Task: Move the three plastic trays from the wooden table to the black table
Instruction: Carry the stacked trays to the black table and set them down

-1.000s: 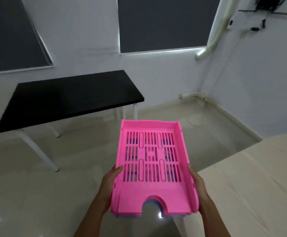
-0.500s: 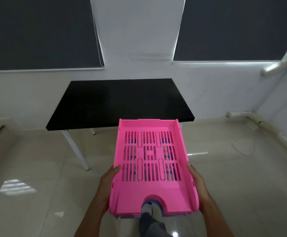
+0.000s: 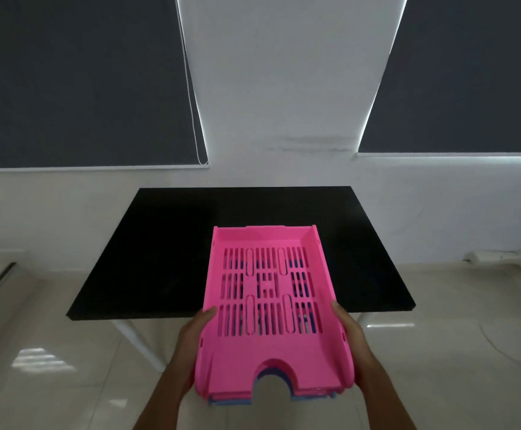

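I carry the trays [image 3: 270, 308] as one nested stack, a pink one on top with blue edges showing under its near end, so I judge all three are here, though I can only count colours, not layers. The stack is in the air, level or slightly tipped, its far end over the near part of the black table [image 3: 147, 259] and its near end over the floor [image 3: 51, 352].

My left hand [image 3: 192, 339] clasps the left wall and my right hand [image 3: 350, 342] the right wall, thumbs along the upper rims; the fingers curl underneath out of sight, so both hands are closed on the stack from the sides.

The table top looks bare, so I judge that what remains is to go forward and lower the stack onto it.

The risks I see from here:
- My grip is near the stack's close end, so the far end could dip and strike the table edge if I lower too early.
- The lower trays hang on nesting and on my hidden fingers; if those slacken, a blue one may slide out.
- Set too close to the near edge, the stack could overhang and tip off.
- The glossy floor may be slippery underfoot.
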Tool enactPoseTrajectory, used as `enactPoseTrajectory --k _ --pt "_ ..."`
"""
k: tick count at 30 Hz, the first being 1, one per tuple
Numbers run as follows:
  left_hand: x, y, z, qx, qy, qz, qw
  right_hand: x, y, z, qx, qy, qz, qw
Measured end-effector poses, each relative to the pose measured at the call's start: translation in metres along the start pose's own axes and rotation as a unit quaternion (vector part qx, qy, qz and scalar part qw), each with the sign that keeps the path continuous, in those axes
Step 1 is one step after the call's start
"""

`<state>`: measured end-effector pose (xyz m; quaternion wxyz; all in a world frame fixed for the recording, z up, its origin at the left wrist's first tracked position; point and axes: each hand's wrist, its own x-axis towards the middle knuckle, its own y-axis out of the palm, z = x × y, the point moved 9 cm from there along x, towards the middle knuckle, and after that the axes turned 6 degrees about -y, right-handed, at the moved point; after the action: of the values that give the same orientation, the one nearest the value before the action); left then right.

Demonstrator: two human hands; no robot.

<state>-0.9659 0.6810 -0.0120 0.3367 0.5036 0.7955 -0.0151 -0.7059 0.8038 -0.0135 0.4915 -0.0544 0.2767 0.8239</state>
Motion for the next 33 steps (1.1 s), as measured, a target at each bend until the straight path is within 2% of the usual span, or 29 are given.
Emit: enactPoseTrajectory --k 11,22,24,28,30,33 --pt "0.158 -0.028 -0.081 -0.039 -0.037 -0.011 0.998 0.171 0.041 0.037 0.038 0.024 0.002 0.999" --pt "0.247 -0.033 -0.141 0.02 -0.025 0.007 0.999 0.266 0.044 0.054 0.056 0.028 -0.048 0.997" --pt "0.252 -0.03 -0.154 0.043 0.003 0.0 0.999 0.273 0.045 0.066 0.02 0.015 -0.048 0.999" --pt "0.262 -0.022 -0.178 0.087 0.043 -0.024 0.995 0.28 0.043 0.105 -0.133 -0.076 -0.077 0.985" --pt "0.262 -0.013 -0.187 0.113 0.06 -0.037 0.991 0.283 0.055 0.123 -0.204 -0.109 -0.052 0.971" --pt "0.259 -0.003 -0.203 0.116 0.082 -0.061 0.988 0.284 0.061 0.148 -0.24 -0.15 -0.038 0.958"
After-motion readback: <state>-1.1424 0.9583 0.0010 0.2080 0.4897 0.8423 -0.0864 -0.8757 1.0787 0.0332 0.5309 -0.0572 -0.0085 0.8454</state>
